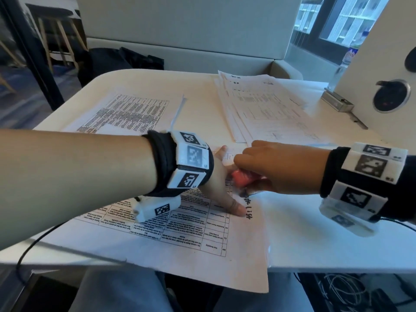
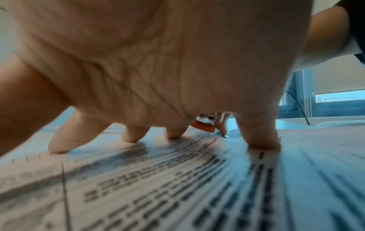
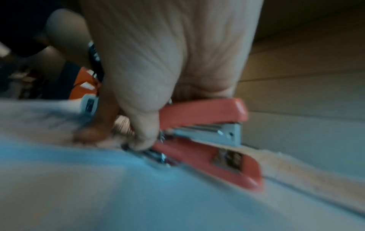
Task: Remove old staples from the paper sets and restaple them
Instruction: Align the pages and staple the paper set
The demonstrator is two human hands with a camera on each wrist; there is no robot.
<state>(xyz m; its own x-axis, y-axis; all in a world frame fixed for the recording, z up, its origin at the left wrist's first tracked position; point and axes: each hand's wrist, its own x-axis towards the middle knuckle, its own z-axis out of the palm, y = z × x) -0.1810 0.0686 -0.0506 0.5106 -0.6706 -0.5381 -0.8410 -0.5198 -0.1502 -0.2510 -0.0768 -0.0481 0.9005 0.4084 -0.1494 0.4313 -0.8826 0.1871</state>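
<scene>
White table [image 1: 315, 239] w/ three paper sets [image 1: 180, 244] (one overhanging front edge).

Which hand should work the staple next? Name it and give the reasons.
Right. The right hand already grips the red stapler at the paper set; the left hand presses that set flat.

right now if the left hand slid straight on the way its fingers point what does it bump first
Probably the red stapler gripped by the right hand, which sits just beyond the left hand pressing on the paper set; the gap between them is unclear.
</scene>
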